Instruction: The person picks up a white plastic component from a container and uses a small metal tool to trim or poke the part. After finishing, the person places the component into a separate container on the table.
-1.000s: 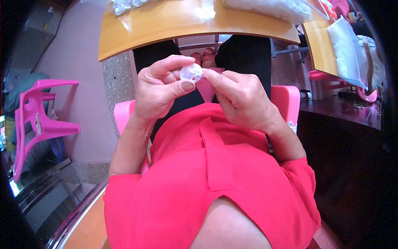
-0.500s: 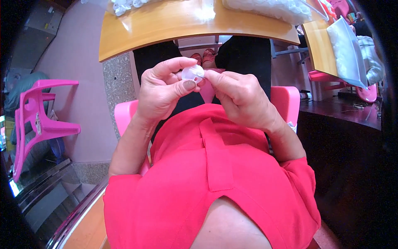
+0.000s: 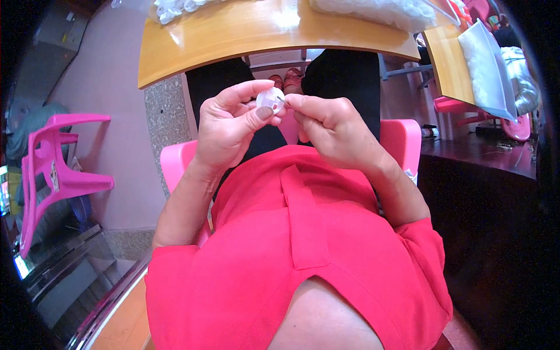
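Between the thumb and fingers of my left hand (image 3: 228,125) is a small round white plastic part (image 3: 266,98), held up above my lap. My right hand (image 3: 338,128) is closed beside it, thumb and forefinger pinched together. From that pinch a thin dark tip (image 3: 281,100) points at the part's right side. Most of this thin tool is hidden in my fingers, so its kind does not show. Whether the tip touches the part I cannot tell.
Ahead of my knees stands a wooden table (image 3: 233,41). Heaps of white plastic pieces (image 3: 175,8) and a clear tray (image 3: 373,13) of them lie on it. A white bin (image 3: 487,73) is at the right. A pink stool (image 3: 61,160) lies tipped at the left.
The white part has turned in my left fingers, showing a different side. My right hand has shifted slightly, and a thin dark tip now shows at its fingertips.
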`<state>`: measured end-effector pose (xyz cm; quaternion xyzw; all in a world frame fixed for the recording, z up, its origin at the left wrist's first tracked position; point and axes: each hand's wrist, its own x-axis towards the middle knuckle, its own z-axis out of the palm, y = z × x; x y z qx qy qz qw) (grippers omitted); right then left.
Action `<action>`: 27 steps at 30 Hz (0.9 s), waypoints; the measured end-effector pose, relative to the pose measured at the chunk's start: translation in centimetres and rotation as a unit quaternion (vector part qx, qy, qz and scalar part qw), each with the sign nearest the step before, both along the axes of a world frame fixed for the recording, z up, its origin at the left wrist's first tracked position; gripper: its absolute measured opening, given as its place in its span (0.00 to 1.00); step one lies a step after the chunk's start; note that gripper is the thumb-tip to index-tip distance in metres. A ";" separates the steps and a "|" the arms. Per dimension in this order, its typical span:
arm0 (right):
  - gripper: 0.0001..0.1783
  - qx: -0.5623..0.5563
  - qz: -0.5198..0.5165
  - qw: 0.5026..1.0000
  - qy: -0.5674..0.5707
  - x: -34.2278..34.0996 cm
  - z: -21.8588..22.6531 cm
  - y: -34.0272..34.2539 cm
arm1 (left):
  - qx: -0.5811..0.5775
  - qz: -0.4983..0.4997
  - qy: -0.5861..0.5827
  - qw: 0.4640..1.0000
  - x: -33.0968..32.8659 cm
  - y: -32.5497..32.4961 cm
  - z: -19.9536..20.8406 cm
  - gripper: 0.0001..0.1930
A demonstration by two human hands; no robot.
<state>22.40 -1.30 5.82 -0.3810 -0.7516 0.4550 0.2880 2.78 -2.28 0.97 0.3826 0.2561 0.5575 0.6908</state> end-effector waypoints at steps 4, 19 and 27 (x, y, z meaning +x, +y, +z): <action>0.14 0.040 -0.017 0.999 -0.032 0.2 -0.4 0.0 | -0.070 -0.002 -0.036 0.997 0.0 0.1 0.2 0.17; 0.15 0.190 -0.037 0.970 -0.146 0.3 -0.6 -0.4 | -0.076 -0.011 -0.012 0.997 0.1 0.0 0.3 0.16; 0.15 0.197 -0.029 0.966 -0.165 0.4 -0.7 -0.5 | -0.073 -0.017 -0.009 0.997 0.1 -0.1 -0.2 0.16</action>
